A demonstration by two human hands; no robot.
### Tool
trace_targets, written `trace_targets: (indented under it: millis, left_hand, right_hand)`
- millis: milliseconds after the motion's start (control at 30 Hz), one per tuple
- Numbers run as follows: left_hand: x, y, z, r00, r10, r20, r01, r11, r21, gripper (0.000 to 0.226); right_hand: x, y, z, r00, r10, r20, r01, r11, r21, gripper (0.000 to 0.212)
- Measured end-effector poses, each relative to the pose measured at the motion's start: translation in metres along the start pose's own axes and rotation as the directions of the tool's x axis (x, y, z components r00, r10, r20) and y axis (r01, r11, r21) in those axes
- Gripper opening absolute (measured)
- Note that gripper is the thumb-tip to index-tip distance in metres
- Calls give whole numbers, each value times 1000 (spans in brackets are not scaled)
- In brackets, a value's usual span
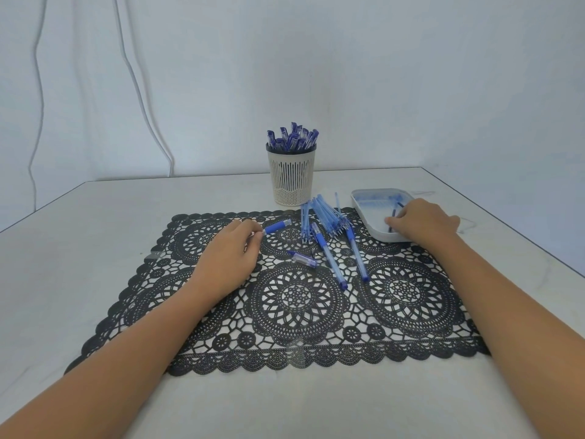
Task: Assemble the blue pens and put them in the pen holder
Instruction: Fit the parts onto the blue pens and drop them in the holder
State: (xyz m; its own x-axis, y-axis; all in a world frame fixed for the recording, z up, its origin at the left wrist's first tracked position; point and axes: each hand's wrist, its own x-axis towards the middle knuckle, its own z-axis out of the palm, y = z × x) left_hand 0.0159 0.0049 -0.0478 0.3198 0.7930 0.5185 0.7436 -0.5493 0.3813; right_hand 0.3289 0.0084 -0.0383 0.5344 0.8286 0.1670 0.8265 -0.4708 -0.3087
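A cream pen holder [292, 177] at the back centre holds several capped blue pens. In front of it, on the black lace mat [297, 299], lies a pile of clear blue pen barrels [323, 217], two longer pen bodies [330, 258] and a loose cap [304, 258]. My left hand [229, 251] pinches the end of a blue pen grip piece [277, 226] on the mat. My right hand [422, 221] reaches into the white tray [367, 198] and its fingertips touch a dark refill [392, 217]; whether they grasp it is hidden.
The mat lies on a white table whose right edge [506, 229] runs close beside the tray. A white wall with hanging cables [139, 90] stands behind. A thin white cord [468, 224] lies right of the tray.
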Motion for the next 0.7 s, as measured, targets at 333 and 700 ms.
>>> trace_targets:
  millis: [333, 700]
  left_hand:
    - [0, -1, 1, 1000, -4, 6, 4, 1000, 4, 19]
    - [0, -2, 1, 1000, -7, 3, 7, 1000, 4, 19]
  right_hand:
    - [-5, -6, -2, 999, 33, 11, -33, 999, 22, 11]
    - [-30, -21, -18, 969, -193, -154, 245, 832, 498, 7]
